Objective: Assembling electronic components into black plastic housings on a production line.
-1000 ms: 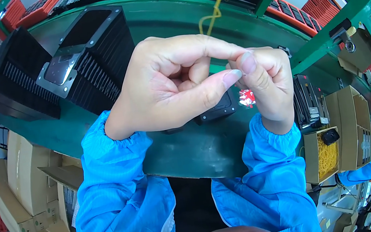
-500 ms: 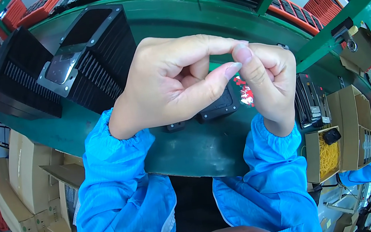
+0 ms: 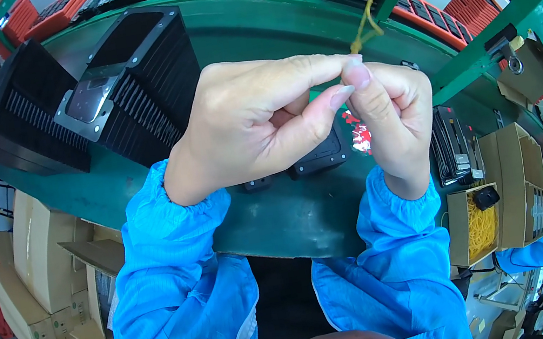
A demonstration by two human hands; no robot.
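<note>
A thin yellow cord (image 3: 371, 4) with a small knot rises from the fingertips of both hands above the bench. My left hand (image 3: 253, 119) is closed in a loose curl, its index fingertip at the knot. My right hand (image 3: 391, 115) pinches at the same spot, its thumb against the left index finger. Their fingers hide the cord's lower end. Below the hands, a black rectangular part (image 3: 320, 160) with corner screws lies partly hidden on the green bench (image 3: 280, 221), beside a smaller black piece (image 3: 257, 184).
Two tall stacks of black panels (image 3: 156, 67) stand at the left. Red and white bits (image 3: 359, 133) lie beyond my right wrist. At the right are black flat parts (image 3: 451, 148) and a cardboard box of yellow cords (image 3: 482, 228). A green frame post (image 3: 505, 33) borders the bench.
The yellow cord and its knot now show upright above the fingertips, where little of it showed before. My left hand has shifted slightly; the right has barely moved.
</note>
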